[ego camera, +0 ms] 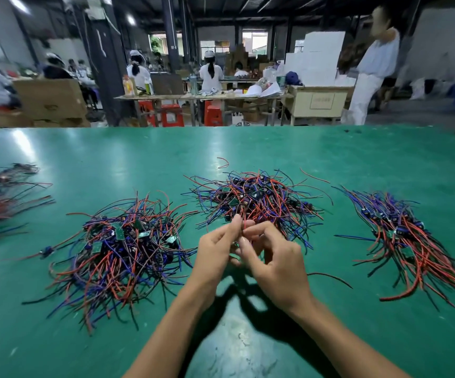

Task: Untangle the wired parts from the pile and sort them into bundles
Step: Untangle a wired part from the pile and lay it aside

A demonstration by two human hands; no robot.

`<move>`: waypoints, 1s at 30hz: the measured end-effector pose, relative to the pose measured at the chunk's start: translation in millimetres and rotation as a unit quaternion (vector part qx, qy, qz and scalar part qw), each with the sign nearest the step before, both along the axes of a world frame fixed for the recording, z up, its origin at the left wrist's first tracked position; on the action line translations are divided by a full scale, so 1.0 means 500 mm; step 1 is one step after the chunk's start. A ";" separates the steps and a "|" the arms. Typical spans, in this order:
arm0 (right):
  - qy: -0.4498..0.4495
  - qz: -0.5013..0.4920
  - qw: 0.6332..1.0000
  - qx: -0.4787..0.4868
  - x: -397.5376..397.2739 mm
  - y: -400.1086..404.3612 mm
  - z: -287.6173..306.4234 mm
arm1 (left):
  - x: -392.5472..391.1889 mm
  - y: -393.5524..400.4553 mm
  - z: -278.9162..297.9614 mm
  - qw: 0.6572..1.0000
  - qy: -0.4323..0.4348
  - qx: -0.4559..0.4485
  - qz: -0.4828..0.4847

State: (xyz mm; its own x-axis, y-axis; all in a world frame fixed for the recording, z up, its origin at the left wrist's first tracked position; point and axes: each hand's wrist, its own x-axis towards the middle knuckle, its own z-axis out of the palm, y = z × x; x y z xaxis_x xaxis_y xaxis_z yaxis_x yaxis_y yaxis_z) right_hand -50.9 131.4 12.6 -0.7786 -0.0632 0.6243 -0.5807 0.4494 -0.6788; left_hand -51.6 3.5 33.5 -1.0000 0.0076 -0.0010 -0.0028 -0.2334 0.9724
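Wired parts lie in several heaps on the green bench [248, 148]. The middle pile [256, 199] is a loose tangle of red, blue and black leads with small green boards among them, its strands fanning out in every direction with no single axis. To the left a larger heap [120, 252] sprawls the same way, with leads trailing toward the near edge. On the right a sorted bundle [409, 241] lies more orderly: its wires run roughly parallel, the long axis slanting from far-left to near-right, with the red ends spreading toward the near right corner. At the far left edge another bundle [0, 197] is blurred, its leads pointing mostly sideways to the right.

Both hands meet just in front of the middle pile. The left hand [215, 252] has its fingers curled, thumb and forefinger pinching a wired part [244, 223] whose thin red lead stands nearly upright between the fingertips. The right hand [278, 264] is also curled, fingers closed round the same part lower down; how much of it lies within the palms is hidden. A stray dark wire [330, 278] curves across the bench just right of the right hand.
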 end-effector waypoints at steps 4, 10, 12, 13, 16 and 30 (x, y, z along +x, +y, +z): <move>-0.004 0.035 0.997 0.073 -0.009 0.013 -0.006 | -0.004 -0.017 -0.002 0.998 0.043 -0.046 0.019; -0.090 -0.013 0.991 -0.101 -0.024 0.029 0.009 | 0.000 -0.016 0.007 0.993 0.058 -0.098 0.007; -0.156 0.015 0.976 -0.152 -0.034 0.037 0.022 | 0.004 -0.013 0.004 0.992 0.046 -0.114 -0.025; -0.191 0.048 0.963 -0.182 -0.037 0.040 0.028 | 0.005 -0.012 0.003 0.991 0.045 -0.116 -0.039; -0.251 0.091 0.935 -0.232 -0.036 0.044 0.032 | 0.005 -0.013 -0.001 0.985 0.074 -0.140 -0.067; -0.415 0.221 0.740 -0.480 -0.042 0.069 0.054 | 0.001 -0.014 -0.010 0.996 0.048 -0.072 -0.028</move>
State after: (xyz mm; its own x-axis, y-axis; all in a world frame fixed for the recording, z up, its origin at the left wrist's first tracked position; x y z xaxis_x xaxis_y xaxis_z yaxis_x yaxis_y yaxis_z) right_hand -71.8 165.8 39.4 -0.9548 -0.2647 -0.1354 0.2700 -0.5811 -0.7678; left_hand -51.3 -3.5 28.6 -0.9935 0.0701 0.0903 0.0835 -0.0943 0.9920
